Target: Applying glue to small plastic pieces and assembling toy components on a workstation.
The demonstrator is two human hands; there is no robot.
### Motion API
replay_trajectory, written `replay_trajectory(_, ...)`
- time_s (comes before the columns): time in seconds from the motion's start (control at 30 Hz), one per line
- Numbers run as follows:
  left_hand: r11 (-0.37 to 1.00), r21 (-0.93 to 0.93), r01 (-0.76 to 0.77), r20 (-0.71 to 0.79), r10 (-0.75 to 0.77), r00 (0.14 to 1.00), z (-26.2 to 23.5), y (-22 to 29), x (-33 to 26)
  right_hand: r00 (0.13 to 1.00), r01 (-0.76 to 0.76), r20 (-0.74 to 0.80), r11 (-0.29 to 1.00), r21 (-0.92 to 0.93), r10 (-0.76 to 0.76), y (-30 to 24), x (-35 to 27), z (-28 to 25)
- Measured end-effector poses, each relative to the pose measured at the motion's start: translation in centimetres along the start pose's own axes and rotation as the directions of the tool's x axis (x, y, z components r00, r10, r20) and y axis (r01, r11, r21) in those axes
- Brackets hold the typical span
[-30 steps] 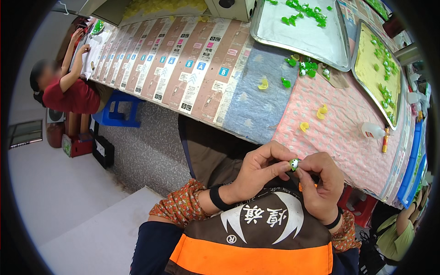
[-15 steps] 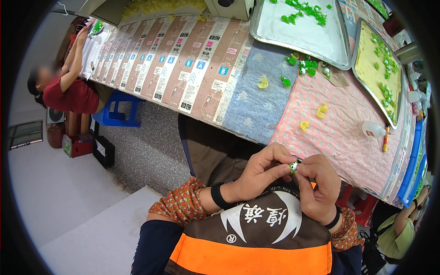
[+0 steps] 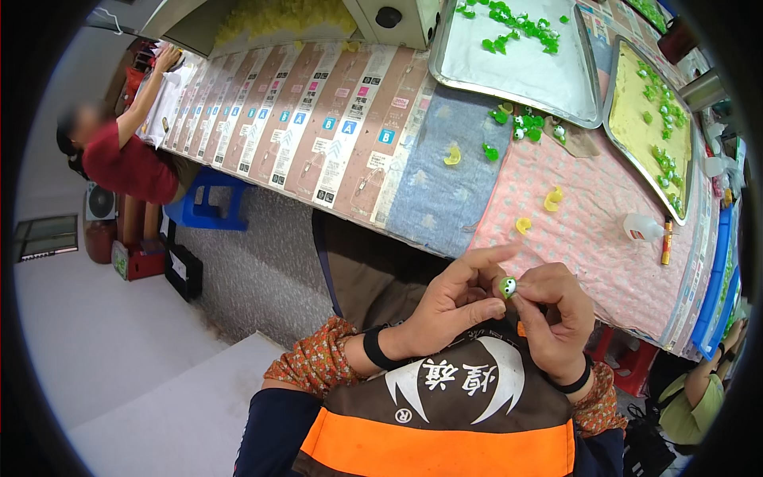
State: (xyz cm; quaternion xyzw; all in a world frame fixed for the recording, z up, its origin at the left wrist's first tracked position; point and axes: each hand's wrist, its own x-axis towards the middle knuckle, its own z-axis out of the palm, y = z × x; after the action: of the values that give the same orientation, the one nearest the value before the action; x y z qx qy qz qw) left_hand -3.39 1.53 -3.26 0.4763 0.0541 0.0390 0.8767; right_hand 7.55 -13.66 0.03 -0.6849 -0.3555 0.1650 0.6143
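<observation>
A tiny green-and-white figurine head with dark eye dots (image 3: 508,287) is pinched between the thumb and index finger of my right hand (image 3: 556,314), above my lap. Close on its left is my left hand (image 3: 451,304), its index finger stretched out and its thumb apart; whether another of its fingers touches the figurine is hard to tell. On the table beyond lie similar green-and-white figures (image 3: 528,126), a loose green piece (image 3: 490,152) and yellow curved pieces: one on the blue cloth (image 3: 452,156), two on the pink cloth (image 3: 553,199).
A white-lined metal tray (image 3: 520,71) and a yellow-lined tray (image 3: 636,119) hold green pieces. To the right are a clear bottle (image 3: 642,228), a yellow-and-red tube (image 3: 667,242) and a blue bin (image 3: 719,286). A person in red (image 3: 127,159) works at far left; another person's green sleeve (image 3: 691,409) shows right.
My left index finger and thumb have opened away from the figurine, which stays in my right hand and now shows more of its front. The person in red has lowered an arm.
</observation>
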Motion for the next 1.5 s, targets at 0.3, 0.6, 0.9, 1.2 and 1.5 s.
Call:
replay_trajectory(0.3,0.979,0.199,-0.036,-0.041,0.045,0.998,-0.1,0.2,-0.3,0.999,0.009,0.051,1.000,0.026,-0.010,0.3,0.4,-0.3)
replay_trajectory(0.6,0.468,0.809,-0.355,0.134,0.441,0.888,-0.2,1.3,0.4,0.814,-0.581,0.339,0.672,0.458,0.472,-0.4,1.1,-1.0)
replay_trajectory(0.9,0.770,0.619,-0.156,-0.052,0.239,0.970,1.1,1.9,-0.2,0.781,-0.624,0.383,0.614,0.483,0.493,0.4,1.0,-1.2)
replay_trajectory(1.2,0.553,0.812,-0.187,0.054,0.248,0.967,0.5,1.6,-0.6,0.778,-0.628,0.390,0.635,0.451,0.492,0.4,0.7,-0.4)
replay_trajectory(1.5,0.945,0.304,0.116,-0.133,-0.079,0.988,0.2,1.3,-1.1,0.953,-0.151,0.245,0.979,-0.137,0.181,-0.5,0.8,-0.4)
